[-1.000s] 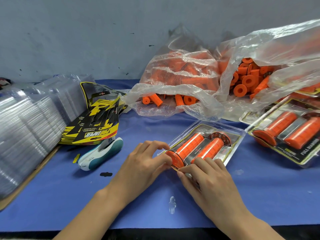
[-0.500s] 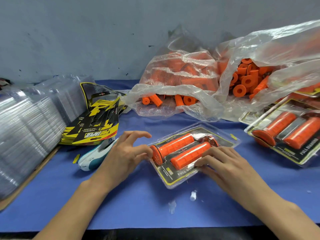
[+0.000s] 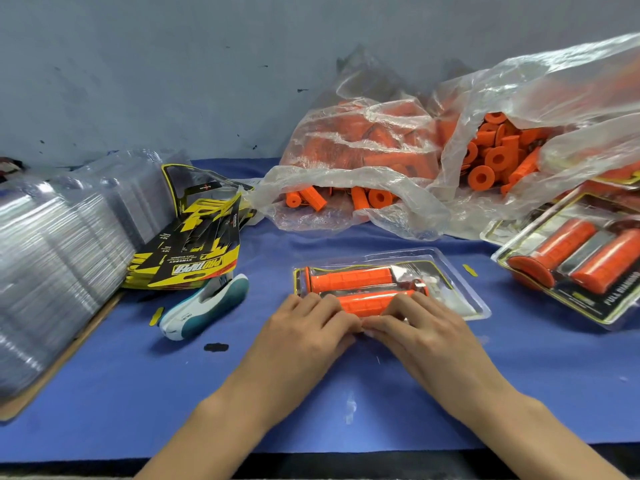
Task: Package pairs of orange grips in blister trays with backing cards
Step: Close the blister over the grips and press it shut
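A clear blister pack (image 3: pixel 446 268) with two orange grips (image 3: pixel 349 279) lies crosswise on the blue cloth at centre. My left hand (image 3: pixel 304 327) and my right hand (image 3: pixel 419 327) rest side by side on its near long edge, fingers bent and pressing down, fingertips meeting in the middle. The near edge of the pack is hidden under my fingers. Whether either hand pinches the edge cannot be told.
Finished packs (image 3: pixel 571 261) pile up at right. Two plastic bags of loose orange grips (image 3: pixel 491 157) sit behind. Yellow-black backing cards (image 3: pixel 194 254) and stacked clear trays (image 3: pixel 52 258) stand at left, with a white-teal stapler (image 3: pixel 204 306) beside them.
The pack has been turned from a diagonal lie to crosswise. Both hands have come together onto its near edge.
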